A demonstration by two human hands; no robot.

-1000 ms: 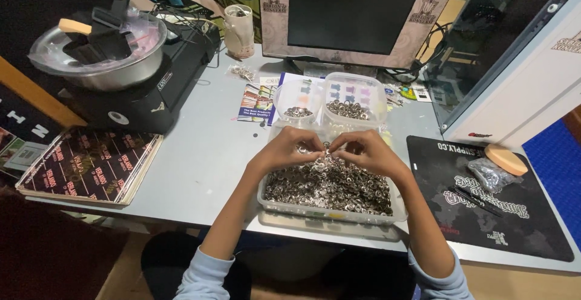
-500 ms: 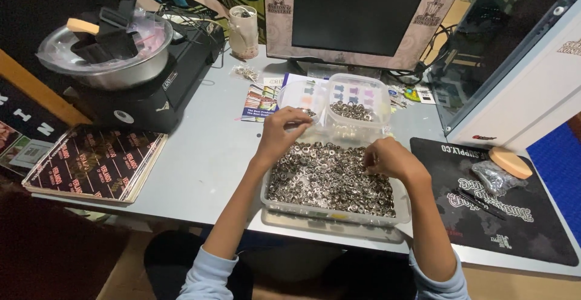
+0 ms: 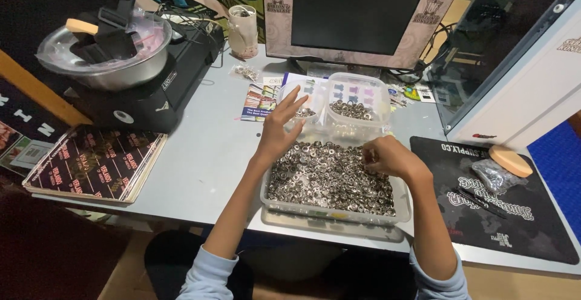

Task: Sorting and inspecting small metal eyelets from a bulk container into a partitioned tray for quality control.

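Two hands: both over a clear plastic tub [image 3: 399, 206] of small metal rings [image 3: 330, 176], near edge of grey table [image 3: 200, 155], centre of scene.
Left hand [image 3: 278, 132]: fingers spread wide, raised over tub's far-left corner, fingertips reaching twd a small clear container [image 3: 302, 103] w/ a few rings in it; holds nothing that shows.
Right hand [image 3: 390, 158]: fingers curled in narrow, down on the ring heap at tub's right side; whether it pinches a ring, can't tell.
Rings: fill tub nearly edge to edge, silvery, loose.
2nd container [image 3: 357, 97]: clear, just right of the small one, far side of tub, holds a darker clump of rings.
Far: dark monitor [image 3: 357, 13] w/ patterned frame; pale cup [image 3: 243, 31] to its left.
Left: black machine [image 3: 154, 88] bearing a metal bowl [image 3: 121, 73] w/ black tools in it; stack of dark printed cards [image 3: 97, 164] at near-left table edge.
Right: black mat [image 3: 496, 215] w/ white lettering; on it a small clear bag [image 3: 495, 175] and a round tan disc [image 3: 510, 159].
Far right: white PC case [image 3: 520, 88] w/ glass side.
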